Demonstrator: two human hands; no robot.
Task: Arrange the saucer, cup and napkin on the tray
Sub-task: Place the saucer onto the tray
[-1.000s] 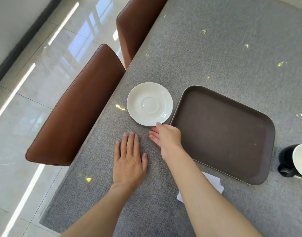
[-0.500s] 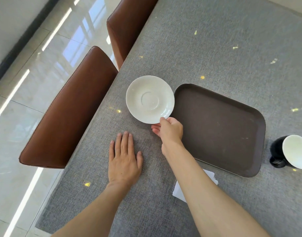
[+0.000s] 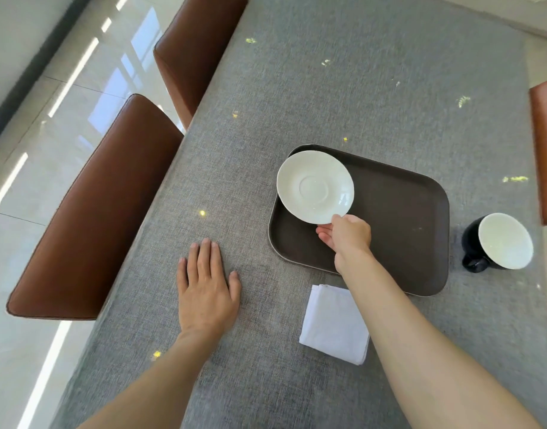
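Saucer (image 3: 315, 186) pinched at its near rim in my right hand (image 3: 348, 235), tilted above the brown tray's (image 3: 405, 218) left end, ready to set down. My left hand (image 3: 207, 289) lies flat and empty, steadying me; folded white napkin (image 3: 334, 323) and black cup (image 3: 498, 243) wait off-tray.
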